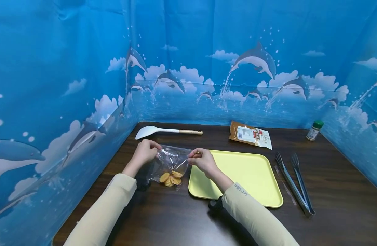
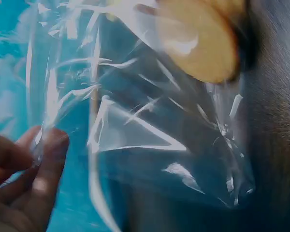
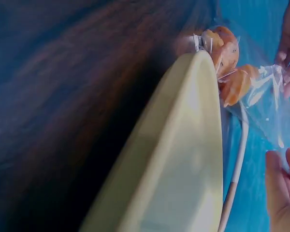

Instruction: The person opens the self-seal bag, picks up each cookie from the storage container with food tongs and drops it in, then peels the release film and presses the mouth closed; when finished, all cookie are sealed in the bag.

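A clear plastic bag (image 1: 173, 155) hangs between the two hands, with several round golden-brown biscuit-like pieces (image 1: 168, 178) gathered at its bottom. My left hand (image 1: 144, 152) pinches the bag's upper left edge between thumb and fingers, as the left wrist view also shows. At the upper right edge, my right hand (image 1: 203, 160) pinches the film with its fingertips. In the right wrist view the bag (image 3: 263, 94) stretches across to both hands, beside the yellow tray (image 3: 183, 159). Glare on the film blurs whether its mouth is sealed.
The yellow tray (image 1: 242, 171) lies under the right forearm. A white spatula-like spoon (image 1: 147, 131) with a wooden handle lies behind the bag. A brown and white pouch (image 1: 250, 135) and a green-capped jar (image 1: 314, 130) are at the back; metal tongs (image 1: 294, 184) and a thin clear strip (image 1: 285, 185) lie right.
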A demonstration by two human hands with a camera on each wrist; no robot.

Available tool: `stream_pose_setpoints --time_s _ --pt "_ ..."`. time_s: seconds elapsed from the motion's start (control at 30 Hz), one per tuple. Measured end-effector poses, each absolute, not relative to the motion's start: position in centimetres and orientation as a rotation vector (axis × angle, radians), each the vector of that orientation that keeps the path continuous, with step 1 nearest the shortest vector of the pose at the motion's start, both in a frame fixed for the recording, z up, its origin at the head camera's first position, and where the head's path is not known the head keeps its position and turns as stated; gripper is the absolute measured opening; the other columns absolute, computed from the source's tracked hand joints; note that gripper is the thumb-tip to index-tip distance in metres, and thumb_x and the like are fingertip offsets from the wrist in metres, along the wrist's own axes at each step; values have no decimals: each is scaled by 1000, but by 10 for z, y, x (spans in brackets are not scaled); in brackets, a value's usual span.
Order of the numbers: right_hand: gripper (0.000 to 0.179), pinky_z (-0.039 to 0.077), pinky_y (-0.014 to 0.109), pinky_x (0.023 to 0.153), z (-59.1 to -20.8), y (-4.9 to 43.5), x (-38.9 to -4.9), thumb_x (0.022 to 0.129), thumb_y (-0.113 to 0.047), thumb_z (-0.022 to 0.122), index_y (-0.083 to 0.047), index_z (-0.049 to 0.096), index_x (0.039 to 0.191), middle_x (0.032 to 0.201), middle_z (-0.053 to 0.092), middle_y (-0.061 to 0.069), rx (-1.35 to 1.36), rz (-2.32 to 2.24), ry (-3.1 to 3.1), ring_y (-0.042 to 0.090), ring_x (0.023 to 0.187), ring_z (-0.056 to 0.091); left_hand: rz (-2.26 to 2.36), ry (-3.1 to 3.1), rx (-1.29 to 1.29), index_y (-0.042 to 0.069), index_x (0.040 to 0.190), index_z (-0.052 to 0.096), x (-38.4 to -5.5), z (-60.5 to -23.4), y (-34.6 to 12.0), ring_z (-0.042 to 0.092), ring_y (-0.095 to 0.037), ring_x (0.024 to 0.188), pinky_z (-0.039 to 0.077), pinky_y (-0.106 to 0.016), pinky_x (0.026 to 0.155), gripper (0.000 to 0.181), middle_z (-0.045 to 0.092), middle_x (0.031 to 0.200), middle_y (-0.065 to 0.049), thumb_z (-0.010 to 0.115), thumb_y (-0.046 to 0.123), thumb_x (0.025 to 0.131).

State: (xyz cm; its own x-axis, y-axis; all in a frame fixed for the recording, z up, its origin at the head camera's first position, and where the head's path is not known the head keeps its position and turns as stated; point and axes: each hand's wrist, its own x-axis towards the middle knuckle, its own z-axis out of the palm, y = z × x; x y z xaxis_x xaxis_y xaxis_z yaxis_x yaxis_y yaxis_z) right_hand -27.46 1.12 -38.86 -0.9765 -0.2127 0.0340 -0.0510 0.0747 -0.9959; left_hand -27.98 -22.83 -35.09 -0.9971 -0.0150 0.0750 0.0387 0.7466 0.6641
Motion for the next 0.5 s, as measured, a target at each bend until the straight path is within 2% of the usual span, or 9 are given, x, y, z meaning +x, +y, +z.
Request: stream_pose_setpoints --time_s 0.07,0.13,0.23,0.33,0.4,0.5 --pt "15 53 47 92 -389 11 -278 90 3 63 6 69 103 103 71 20 -276 -1883 2327 27 92 71 -1089 -2910 -6 -1 116 69 -287 -360 -227 63 -21 69 49 -32 57 31 70 90 -15 48 14 98" --pt "26 47 49 101 -387 14 -280 93 -3 59 3 67 117 118 68 19 -270 -1716 2398 32 112 64 -1044 -2990 -34 -4 125 62 -291 -368 -225 65 -27 84 53 -38 69 39 68 105 -20 50 22 98" --pt "38 38 52 109 -386 17 -283 95 -7 52 0 59 132 136 57 20 -292 -1523 2438 38 131 48 -859 -3164 -101 -9 132 54 -293 -380 -219 58 -37 114 51 -46 88 52 55 133 -28 57 29 97" --pt "42 36 54 110 -387 22 -283 96 -7 48 1 54 137 140 53 22 -312 -1477 2419 39 134 44 -691 -3297 -92 -12 133 51 -294 -388 -213 48 -46 127 48 -51 94 55 38 145 -36 59 29 96" --pt "42 36 53 111 -387 27 -281 97 -7 48 2 53 137 141 52 22 -327 -1482 2410 39 134 45 -617 -3334 -43 -11 132 51 -294 -390 -208 36 -52 135 43 -57 100 55 24 150 -39 56 32 99" --pt "41 38 51 109 -385 40 -277 98 -9 49 2 53 137 141 53 22 -345 -1499 2389 38 131 49 -577 -3342 0 -10 122 58 -294 -388 -203 26 -58 137 37 -63 103 48 13 153 -41 52 33 100"
